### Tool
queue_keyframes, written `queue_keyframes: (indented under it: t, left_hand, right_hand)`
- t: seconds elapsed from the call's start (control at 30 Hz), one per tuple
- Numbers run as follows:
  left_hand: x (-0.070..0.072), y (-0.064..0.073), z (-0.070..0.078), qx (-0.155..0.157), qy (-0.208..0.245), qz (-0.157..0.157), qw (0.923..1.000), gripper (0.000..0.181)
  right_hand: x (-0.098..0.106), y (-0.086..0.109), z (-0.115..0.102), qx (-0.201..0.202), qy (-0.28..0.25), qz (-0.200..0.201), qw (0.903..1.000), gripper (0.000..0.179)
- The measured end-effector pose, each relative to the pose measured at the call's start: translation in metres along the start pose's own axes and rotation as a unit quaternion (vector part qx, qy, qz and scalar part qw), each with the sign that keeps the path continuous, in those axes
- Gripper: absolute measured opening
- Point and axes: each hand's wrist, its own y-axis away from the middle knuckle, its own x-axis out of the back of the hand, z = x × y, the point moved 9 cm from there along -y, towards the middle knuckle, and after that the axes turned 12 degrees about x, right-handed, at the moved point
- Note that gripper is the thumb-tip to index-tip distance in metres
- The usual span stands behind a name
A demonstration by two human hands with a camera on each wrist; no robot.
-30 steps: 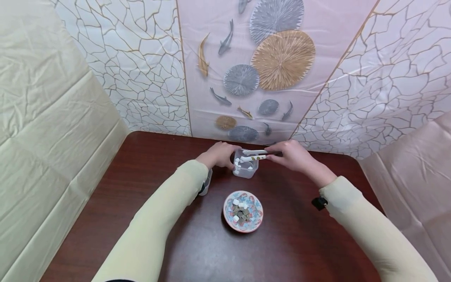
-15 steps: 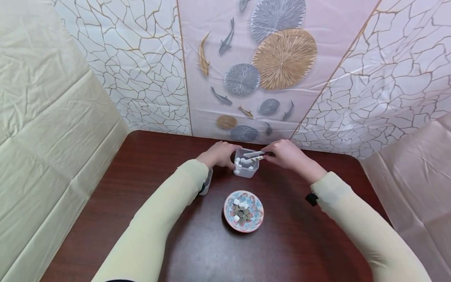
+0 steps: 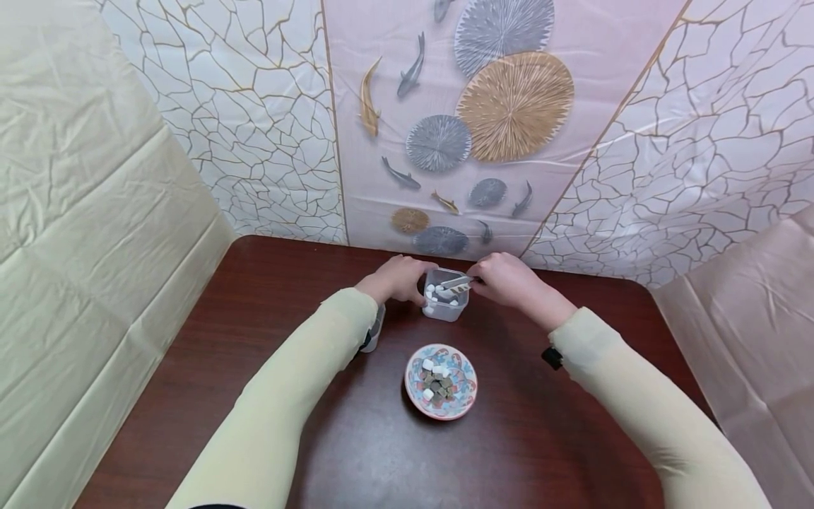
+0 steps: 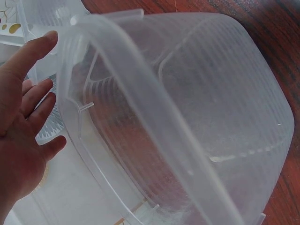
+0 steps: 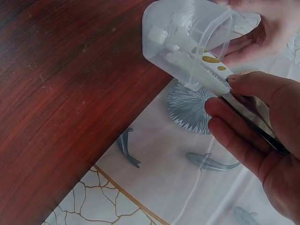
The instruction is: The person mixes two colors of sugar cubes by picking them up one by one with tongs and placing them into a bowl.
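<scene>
My left hand [image 3: 400,278] holds a small clear plastic container [image 3: 444,312] by its left side, fingers at the back and thumb at the front. Several white marshmallow-like pieces [image 3: 430,290] lie inside. My right hand [image 3: 505,279] grips tongs [image 5: 253,119] with white, gold-patterned tips and dark-edged metal arms. Their tips reach into the container among the white pieces; whether they pinch one I cannot tell. Nearer to me stands a patterned plate [image 3: 462,375] with a few white pieces [image 3: 428,394] and several brown chunks [image 3: 439,384].
A second clear container [image 4: 225,117] stands under my left wrist, partly hidden by the sleeve in the head view. The dark wooden table [image 3: 528,424] ends at a patterned cloth backdrop [image 3: 280,177] behind, with plain cloth on the left.
My right hand has moved left and the tongs have gone deeper into the container, their tips drawing closer together. My left hand and the plate have stayed in place.
</scene>
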Motion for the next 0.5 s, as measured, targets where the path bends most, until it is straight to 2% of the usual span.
queue_keyframes:
  t: [0.17, 0.33, 0.5]
  left_hand:
    - [-0.001, 0.0002, 0.0, 0.002, -0.003, -0.005, 1.0, 0.082]
    - [-0.0008, 0.0005, -0.0002, 0.003, -0.007, -0.006, 1.0, 0.083]
    - [0.0011, 0.0012, 0.0001, 0.003, -0.005, -0.005, 1.0, 0.082]
  right_hand:
    - [-0.0036, 0.0005, 0.0057, -0.011, -0.03, -0.001, 0.9995, 0.006]
    - [-0.0014, 0.0034, 0.0066, -0.002, -0.056, 0.006, 0.9984, 0.008]
    - [0.001, 0.0051, 0.0074, -0.004, -0.051, 0.008, 0.9986, 0.008]
